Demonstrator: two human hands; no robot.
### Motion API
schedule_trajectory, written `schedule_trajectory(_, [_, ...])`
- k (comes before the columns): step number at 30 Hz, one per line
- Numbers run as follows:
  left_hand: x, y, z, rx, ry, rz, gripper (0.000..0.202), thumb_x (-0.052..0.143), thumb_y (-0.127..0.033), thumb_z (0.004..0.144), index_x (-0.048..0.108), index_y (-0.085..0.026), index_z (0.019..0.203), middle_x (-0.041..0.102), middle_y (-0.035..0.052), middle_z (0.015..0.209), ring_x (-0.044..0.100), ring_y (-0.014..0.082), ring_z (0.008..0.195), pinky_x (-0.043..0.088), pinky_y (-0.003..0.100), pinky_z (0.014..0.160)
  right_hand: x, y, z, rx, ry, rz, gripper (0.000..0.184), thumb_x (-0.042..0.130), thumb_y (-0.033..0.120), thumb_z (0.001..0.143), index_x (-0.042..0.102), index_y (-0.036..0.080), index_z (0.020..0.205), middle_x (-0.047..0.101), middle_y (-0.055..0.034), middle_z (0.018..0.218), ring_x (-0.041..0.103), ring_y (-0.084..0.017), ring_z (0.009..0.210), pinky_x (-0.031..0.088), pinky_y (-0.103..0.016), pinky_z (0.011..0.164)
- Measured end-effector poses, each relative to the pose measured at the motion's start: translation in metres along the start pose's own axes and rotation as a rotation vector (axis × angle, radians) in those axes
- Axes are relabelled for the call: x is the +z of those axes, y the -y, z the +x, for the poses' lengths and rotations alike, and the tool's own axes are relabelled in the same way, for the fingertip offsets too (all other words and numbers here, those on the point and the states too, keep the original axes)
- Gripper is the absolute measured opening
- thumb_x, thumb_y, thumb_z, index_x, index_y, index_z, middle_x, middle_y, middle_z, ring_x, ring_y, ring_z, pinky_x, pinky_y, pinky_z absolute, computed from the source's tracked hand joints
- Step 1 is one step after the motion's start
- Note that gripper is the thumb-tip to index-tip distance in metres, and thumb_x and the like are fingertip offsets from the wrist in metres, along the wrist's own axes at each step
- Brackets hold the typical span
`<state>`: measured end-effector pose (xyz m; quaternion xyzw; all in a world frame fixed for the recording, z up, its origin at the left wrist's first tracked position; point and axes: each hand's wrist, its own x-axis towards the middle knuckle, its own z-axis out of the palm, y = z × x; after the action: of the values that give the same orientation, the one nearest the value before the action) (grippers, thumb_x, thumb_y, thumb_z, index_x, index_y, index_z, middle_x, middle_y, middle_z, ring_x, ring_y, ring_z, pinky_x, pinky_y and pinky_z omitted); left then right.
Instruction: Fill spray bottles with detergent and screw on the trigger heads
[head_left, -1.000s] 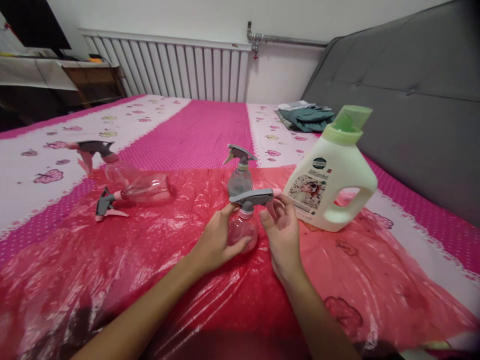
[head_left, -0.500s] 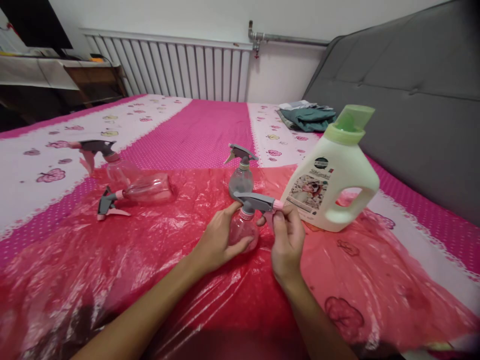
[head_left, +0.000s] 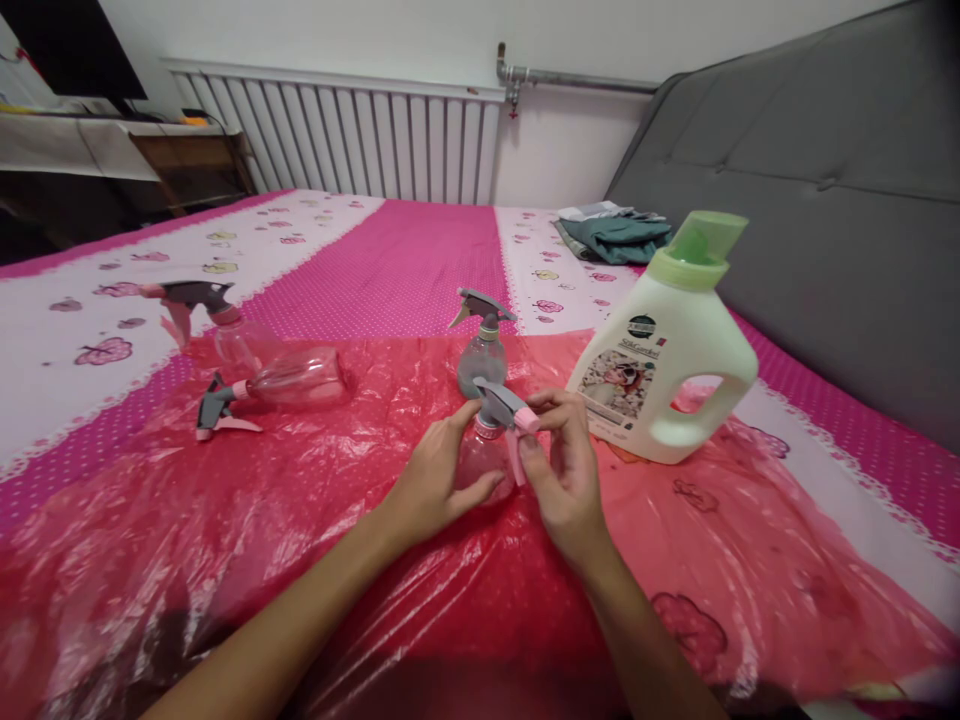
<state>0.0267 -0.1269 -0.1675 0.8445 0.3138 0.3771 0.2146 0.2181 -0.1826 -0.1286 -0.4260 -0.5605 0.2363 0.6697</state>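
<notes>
A small clear spray bottle (head_left: 480, 468) stands upright in front of me, topped by a grey and pink trigger head (head_left: 501, 402). My left hand (head_left: 435, 470) is wrapped round the bottle's body from the left, thumb across the front. At the pink nozzle, my right hand (head_left: 566, 465) has its thumb and fingers closed on the trigger head. The nozzle points right and toward me, with the pink trigger hanging below it. Just behind stands a second spray bottle (head_left: 482, 358) with a grey head, partly hidden by the first.
A large detergent jug (head_left: 637, 350) with a green cap stands right. At left, one spray bottle (head_left: 300, 378) lies on its side before another spray bottle (head_left: 238, 340). Red plastic sheeting (head_left: 300, 540) covers the near bed. Folded clothes (head_left: 615, 235) lie near the grey headboard (head_left: 810, 190).
The trigger head has turned, so its nozzle now points more toward me instead of straight right. My right hand has shifted round with it. My left hand stays on the bottle.
</notes>
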Motion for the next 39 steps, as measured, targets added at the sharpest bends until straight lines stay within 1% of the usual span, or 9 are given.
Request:
schedule_trajectory(5, [-0.001,0.001,0.001,0.017,0.006,-0.001,0.081,0.073,-0.052,0.106,0.035,-0.026,0.173,0.069,0.0203,0.156,0.074,0.0391,0.135,0.063,0.059,0.113,0.000,-0.007,0.004,0.025,0.026,0.096,0.021,0.077,0.050,0.103,0.070,0.031,0.110,0.066,-0.0064,0.135,0.064,-0.023,0.140,0.051,-0.048,0.125])
schedule_trajectory(7, [-0.002,0.001,0.001,0.016,0.017,-0.004,0.080,0.073,-0.052,0.107,0.035,-0.026,0.173,0.069,0.0209,0.157,0.074,0.0392,0.136,0.063,0.060,0.113,-0.002,-0.009,0.008,0.082,0.046,0.194,0.041,0.083,0.056,0.097,0.067,0.034,0.128,0.069,-0.0072,0.143,0.067,-0.024,0.140,0.053,-0.050,0.126])
schedule_trajectory(10, [-0.002,0.002,0.001,0.004,0.031,-0.010,0.081,0.074,-0.052,0.105,0.038,-0.025,0.172,0.069,0.0202,0.156,0.073,0.0387,0.136,0.062,0.059,0.116,-0.008,-0.007,0.014,0.234,0.185,0.278,0.079,0.087,0.068,0.090,0.055,0.038,0.156,0.072,-0.0100,0.154,0.069,-0.027,0.146,0.053,-0.055,0.130])
schedule_trajectory(12, [-0.002,0.002,0.000,0.002,0.030,-0.009,0.082,0.075,-0.052,0.104,0.039,-0.025,0.173,0.070,0.0195,0.155,0.073,0.0386,0.136,0.062,0.059,0.116,-0.011,-0.005,0.015,0.318,0.280,0.285,0.089,0.085,0.076,0.087,0.057,0.036,0.161,0.074,-0.0117,0.157,0.068,-0.030,0.151,0.054,-0.056,0.130])
schedule_trajectory(15, [-0.001,0.003,0.000,0.011,0.027,0.001,0.085,0.075,-0.050,0.104,0.035,-0.026,0.175,0.068,0.0196,0.159,0.073,0.0385,0.137,0.062,0.059,0.116,-0.009,-0.007,0.013,0.367,0.300,0.291,0.079,0.080,0.081,0.089,0.071,0.033,0.151,0.077,-0.0119,0.152,0.071,-0.033,0.149,0.057,-0.055,0.128])
schedule_trajectory(19, [0.002,0.002,-0.001,0.053,0.003,0.007,0.091,0.077,-0.046,0.104,0.027,-0.030,0.179,0.061,0.0190,0.168,0.071,0.0384,0.141,0.061,0.058,0.119,0.000,-0.020,0.008,0.363,0.222,0.302,0.070,0.068,0.086,0.094,0.084,0.027,0.127,0.087,-0.0116,0.123,0.081,-0.034,0.126,0.062,-0.056,0.120])
schedule_trajectory(27, [0.003,0.002,-0.006,0.020,0.022,-0.009,0.085,0.076,-0.051,0.105,0.032,-0.030,0.175,0.062,0.0187,0.166,0.072,0.0385,0.139,0.063,0.058,0.116,0.008,-0.021,0.005,0.320,0.190,0.220,0.047,0.086,0.056,0.091,0.083,0.030,0.130,0.086,-0.0082,0.118,0.082,-0.028,0.113,0.066,-0.052,0.116])
schedule_trajectory(36, [0.004,-0.003,-0.006,-0.064,0.020,-0.203,0.103,0.085,-0.056,0.099,0.022,-0.034,0.177,0.058,0.0213,0.173,0.064,0.0425,0.156,0.055,0.069,0.128,0.010,-0.022,0.001,0.364,0.163,0.141,0.042,0.085,0.055,0.087,0.084,0.024,0.115,0.085,-0.0092,0.105,0.079,-0.024,0.088,0.070,-0.040,0.086])
schedule_trajectory(39, [0.004,-0.004,-0.004,-0.081,0.043,-0.240,0.107,0.088,-0.059,0.095,0.024,-0.032,0.177,0.058,0.0217,0.173,0.062,0.0442,0.158,0.052,0.071,0.130,0.007,-0.019,0.001,0.379,0.164,0.090,0.040,0.089,0.051,0.083,0.082,0.023,0.110,0.085,-0.0086,0.105,0.079,-0.024,0.089,0.067,-0.037,0.085])
